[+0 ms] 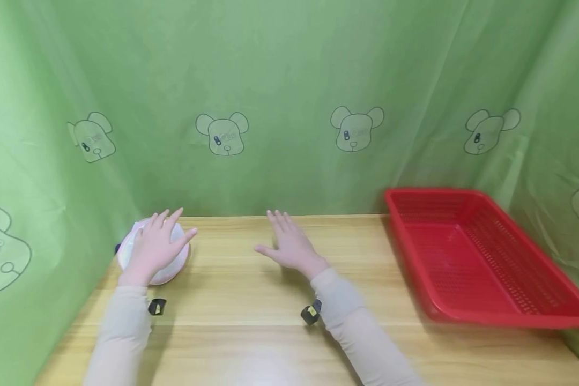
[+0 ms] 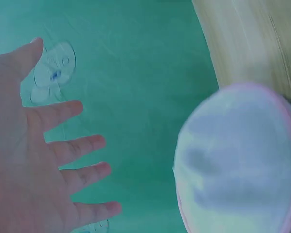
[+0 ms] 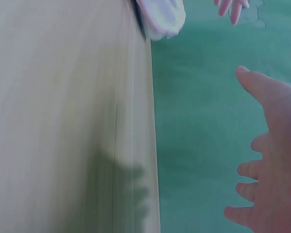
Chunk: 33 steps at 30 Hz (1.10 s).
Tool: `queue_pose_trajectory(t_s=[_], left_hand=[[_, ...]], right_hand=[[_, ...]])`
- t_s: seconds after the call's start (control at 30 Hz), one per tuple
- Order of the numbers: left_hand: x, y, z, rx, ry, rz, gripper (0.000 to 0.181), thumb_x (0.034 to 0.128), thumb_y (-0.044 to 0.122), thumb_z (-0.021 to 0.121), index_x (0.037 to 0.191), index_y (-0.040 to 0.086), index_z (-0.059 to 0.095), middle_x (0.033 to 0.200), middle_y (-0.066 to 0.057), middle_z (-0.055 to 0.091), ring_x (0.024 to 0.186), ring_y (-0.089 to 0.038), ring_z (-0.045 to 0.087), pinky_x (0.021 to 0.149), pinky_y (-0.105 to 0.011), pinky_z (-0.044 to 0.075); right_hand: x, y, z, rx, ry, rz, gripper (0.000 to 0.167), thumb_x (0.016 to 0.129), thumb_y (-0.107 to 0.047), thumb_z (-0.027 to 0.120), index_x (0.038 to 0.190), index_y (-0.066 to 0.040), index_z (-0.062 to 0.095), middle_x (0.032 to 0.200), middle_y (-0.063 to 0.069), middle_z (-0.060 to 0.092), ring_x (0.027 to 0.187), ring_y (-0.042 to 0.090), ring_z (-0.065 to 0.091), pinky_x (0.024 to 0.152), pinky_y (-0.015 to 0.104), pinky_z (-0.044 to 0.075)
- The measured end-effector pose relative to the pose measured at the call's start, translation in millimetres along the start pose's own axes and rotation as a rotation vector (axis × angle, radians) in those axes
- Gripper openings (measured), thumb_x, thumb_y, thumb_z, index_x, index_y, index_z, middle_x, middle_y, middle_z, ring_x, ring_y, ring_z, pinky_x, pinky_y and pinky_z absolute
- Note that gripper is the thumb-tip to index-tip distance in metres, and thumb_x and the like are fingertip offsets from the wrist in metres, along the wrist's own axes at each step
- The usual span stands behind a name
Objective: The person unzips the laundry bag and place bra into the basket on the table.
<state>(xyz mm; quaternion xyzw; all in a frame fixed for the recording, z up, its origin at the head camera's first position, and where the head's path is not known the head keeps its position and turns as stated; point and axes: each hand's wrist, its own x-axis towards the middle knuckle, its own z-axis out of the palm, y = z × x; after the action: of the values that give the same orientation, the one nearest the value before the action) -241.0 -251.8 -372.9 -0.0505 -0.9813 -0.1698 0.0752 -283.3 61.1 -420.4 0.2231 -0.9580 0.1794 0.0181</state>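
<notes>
A round, pale, soft-looking thing with a pink rim (image 1: 176, 264) rests on the far left of the table; its exact kind is unclear. My left hand (image 1: 155, 247) hovers over it, fingers spread and straight. In the left wrist view, a gap separates that hand (image 2: 34, 150) from the pale round thing (image 2: 237, 160). Farther right, my right hand (image 1: 293, 245) is held above the wood with fingers extended, holding nothing. Its shadow falls on the table in the right wrist view, where the round thing (image 3: 162, 14) shows at the top.
A red plastic basket (image 1: 463, 257) with perforated sides stands on the right of the wooden table (image 1: 231, 300), with nothing seen inside. Green curtains (image 1: 289, 64) printed with bear heads enclose the back and both sides.
</notes>
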Motion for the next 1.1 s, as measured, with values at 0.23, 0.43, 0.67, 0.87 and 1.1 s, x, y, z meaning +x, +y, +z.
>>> queue_pose_trajectory(t_s=[0.23, 0.43, 0.67, 0.87, 1.1], left_hand=[[-2.5, -23.4, -2.9, -0.01, 0.066, 0.007, 0.076, 0.097, 0.06, 0.039, 0.151, 0.009, 0.03, 0.152, -0.031, 0.029, 0.139, -0.054, 0.023, 0.107, -0.075, 0.019], [-5.8, -40.6, -2.9, -0.035, 0.067, -0.05, 0.075, 0.0969, 0.061, 0.038, 0.152, 0.01, 0.029, 0.153, -0.03, 0.027, 0.139, -0.054, 0.023, 0.103, -0.078, 0.02], [-1.0, -59.3, -6.7, -0.097, 0.05, -0.089, 0.077, 0.0977, 0.058, 0.04, 0.153, 0.007, 0.024, 0.153, -0.034, 0.023, 0.136, -0.059, 0.022, 0.1, -0.081, 0.017], [0.3, -77.4, -2.0, -0.207, 0.04, -0.101, 0.073, 0.1001, 0.045, 0.046, 0.151, -0.001, 0.022, 0.151, -0.037, 0.024, 0.135, -0.059, 0.024, 0.103, -0.077, 0.02], [4.4, -100.3, 14.4, -0.318, 0.0, -0.185, 0.072, 0.1014, 0.037, 0.047, 0.15, -0.007, 0.016, 0.149, -0.041, 0.021, 0.135, -0.06, 0.024, 0.108, -0.071, 0.024]], right_hand=[[9.1, -26, 15, 0.023, -0.019, -0.073, 0.095, 0.091, -0.068, 0.045, 0.157, -0.011, 0.007, 0.164, 0.011, 0.008, 0.152, 0.031, 0.009, 0.124, 0.043, 0.01], [12.4, -50, 29, 0.101, -0.071, -0.108, 0.095, 0.091, -0.067, 0.047, 0.156, -0.008, 0.011, 0.164, 0.011, 0.012, 0.152, 0.028, 0.011, 0.124, 0.04, 0.013], [18.7, -71, 48, 0.319, -0.144, -0.11, 0.09, 0.093, -0.057, 0.053, 0.155, -0.005, 0.013, 0.163, 0.014, 0.015, 0.151, 0.031, 0.015, 0.124, 0.043, 0.015], [26.1, -88, 71, 0.559, -0.157, -0.032, 0.084, 0.095, -0.049, 0.055, 0.155, -0.005, 0.016, 0.162, 0.015, 0.021, 0.149, 0.031, 0.022, 0.122, 0.045, 0.021], [30.1, -97, 89, 0.747, -0.168, 0.072, 0.081, 0.095, -0.047, 0.057, 0.155, -0.009, 0.019, 0.158, 0.013, 0.032, 0.141, 0.031, 0.04, 0.116, 0.044, 0.035]])
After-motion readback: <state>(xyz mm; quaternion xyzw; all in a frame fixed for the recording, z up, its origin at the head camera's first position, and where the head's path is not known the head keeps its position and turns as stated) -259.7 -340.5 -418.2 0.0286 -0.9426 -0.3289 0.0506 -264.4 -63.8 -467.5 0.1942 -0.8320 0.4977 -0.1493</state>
